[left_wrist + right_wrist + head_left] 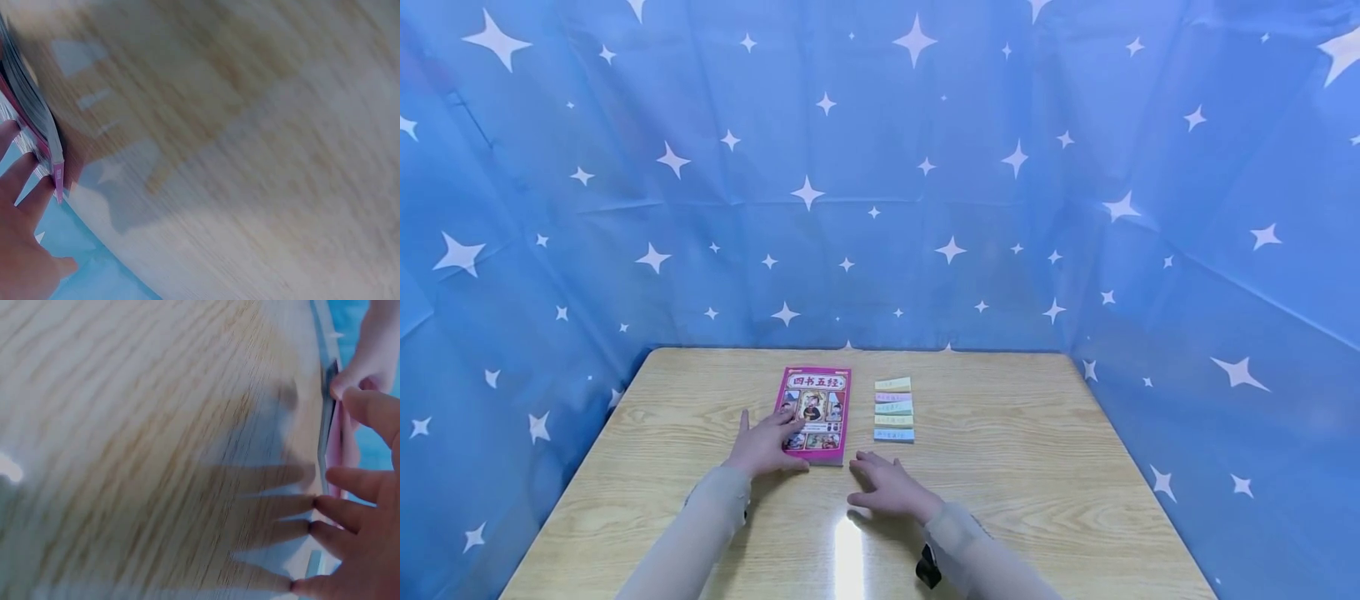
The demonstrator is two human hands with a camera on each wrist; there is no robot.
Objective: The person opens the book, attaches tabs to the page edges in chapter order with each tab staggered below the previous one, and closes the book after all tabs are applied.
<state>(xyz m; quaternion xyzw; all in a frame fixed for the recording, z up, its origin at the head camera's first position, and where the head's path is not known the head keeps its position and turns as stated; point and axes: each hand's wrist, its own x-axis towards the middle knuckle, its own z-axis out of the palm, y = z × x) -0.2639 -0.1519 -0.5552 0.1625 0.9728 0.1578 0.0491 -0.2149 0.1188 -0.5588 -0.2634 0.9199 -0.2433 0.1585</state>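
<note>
A pink comic-style book [814, 417] with Chinese title characters lies face up on the wooden table. Over its lower left part rests my left hand [767, 444], fingers spread across the cover and thumb by the near edge. In the left wrist view, those fingers [28, 169] reach the cover beside the book's page edges [31, 100]. My right hand [891, 487] is low over the table to the right of the book, fingers spread and holding nothing. Just beyond it lies a column of coloured paper strips [893, 409] with handwriting, in yellow, pink, green and blue.
The wooden table [1015, 467] has a glossy light reflection near its front. A blue curtain [880, 167] with white stars hangs behind the table and along both sides. A small black object [928, 568] shows under the right wrist.
</note>
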